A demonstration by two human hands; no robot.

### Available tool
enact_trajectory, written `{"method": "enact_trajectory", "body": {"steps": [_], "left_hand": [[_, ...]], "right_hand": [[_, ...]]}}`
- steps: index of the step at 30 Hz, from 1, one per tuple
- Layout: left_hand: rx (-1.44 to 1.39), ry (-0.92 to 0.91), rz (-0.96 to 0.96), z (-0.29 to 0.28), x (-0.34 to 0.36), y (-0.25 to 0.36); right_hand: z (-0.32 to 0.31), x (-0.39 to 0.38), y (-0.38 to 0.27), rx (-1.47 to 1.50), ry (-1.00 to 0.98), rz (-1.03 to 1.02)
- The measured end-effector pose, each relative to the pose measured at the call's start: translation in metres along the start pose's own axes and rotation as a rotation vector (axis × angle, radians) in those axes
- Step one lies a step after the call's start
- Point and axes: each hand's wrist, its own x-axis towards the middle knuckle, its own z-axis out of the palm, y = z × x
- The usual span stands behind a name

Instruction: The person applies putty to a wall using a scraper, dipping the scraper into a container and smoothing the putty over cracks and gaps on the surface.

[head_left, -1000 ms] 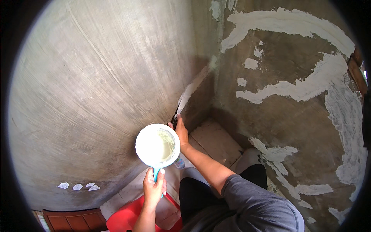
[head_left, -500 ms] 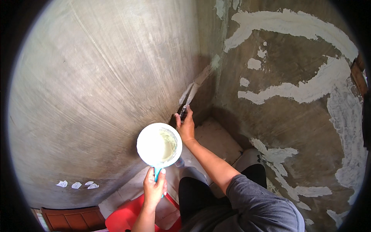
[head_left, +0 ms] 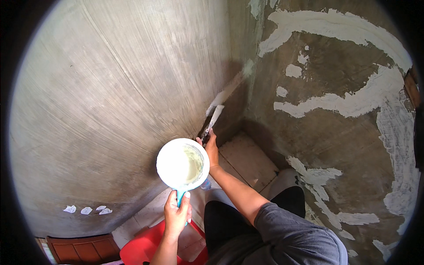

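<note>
My left hand [head_left: 177,211] grips the light blue handle [head_left: 181,196] of a round white container [head_left: 174,165] with pale paste inside. Beyond it, my right hand [head_left: 208,148] is closed on a putty knife [head_left: 214,117], partly hidden behind the container's rim; its paste-coated blade lies at the left wall [head_left: 119,88], close to a pale strip of filler [head_left: 227,90] that runs toward the corner. Whether the blade's edge touches the wall I cannot tell.
The right wall [head_left: 335,145] carries broad white patches, and small ones dot the lower left wall. A red plastic item [head_left: 137,247] and a brown wooden piece [head_left: 81,249] lie at bottom left. A small bottle [head_left: 205,185] stands on the tiled floor [head_left: 247,159] beside my legs.
My right hand and knife rose along the strip by half a second ago, then slid back down. The container in my left hand has shifted slightly up and right in view.
</note>
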Motion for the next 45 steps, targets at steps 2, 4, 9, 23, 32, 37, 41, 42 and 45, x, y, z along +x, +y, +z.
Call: {"method": "enact_trajectory", "body": {"steps": [2,4,9,23,32,37,41,42,45], "left_hand": [[0.001,-0.011,-0.004,0.003,0.001,0.001],[-0.009,-0.012,-0.005,0.003,0.002,-0.002],[-0.003,-0.014,0.017,0.003,0.002,-0.004],[-0.023,-0.026,0.004,0.003,0.001,-0.003],[0.0,-0.006,-0.022,0.002,0.001,-0.002],[0.016,-0.014,0.026,0.003,0.0,-0.002],[0.014,-0.001,0.048,0.004,0.0,0.0],[0.022,0.005,0.048,0.003,0.0,-0.001],[0.03,0.006,0.036,0.002,0.001,-0.002]], "right_hand": [[0.008,0.012,0.006,-0.035,0.079,-0.117],[0.017,0.015,0.007,-0.053,0.064,-0.137],[0.032,0.005,0.019,-0.055,-0.001,-0.069],[-0.006,0.007,0.0,0.074,0.007,-0.014],[-0.012,-0.044,0.036,-0.028,-0.225,-0.036],[-0.029,-0.004,0.023,-0.012,0.055,-0.179],[-0.026,0.008,0.004,-0.067,0.015,-0.166],[-0.022,0.002,0.004,-0.073,-0.024,-0.141],[-0.013,-0.028,0.019,-0.101,-0.113,-0.107]]}}
